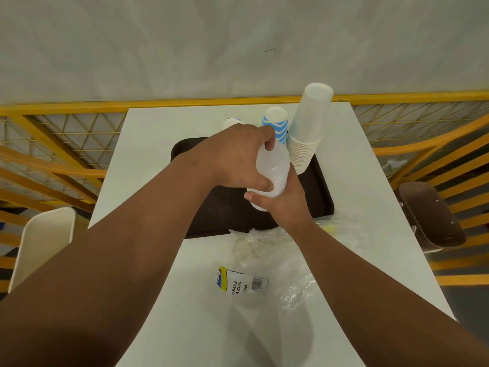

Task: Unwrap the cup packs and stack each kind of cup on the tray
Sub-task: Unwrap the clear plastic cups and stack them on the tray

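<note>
clear cup stack [272, 170] held over tray [225, 207] centre | left hand [238, 154] curled round top, right hand [280, 205] gripping base, likely to steady it | white stack [307, 133] at 1 o'clock | wrappers [264, 260] at 6

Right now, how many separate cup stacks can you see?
4: tall white stack at the tray's far right, blue-patterned stack beside it, another mostly hidden behind the left hand, clear stack in both hands.
</note>
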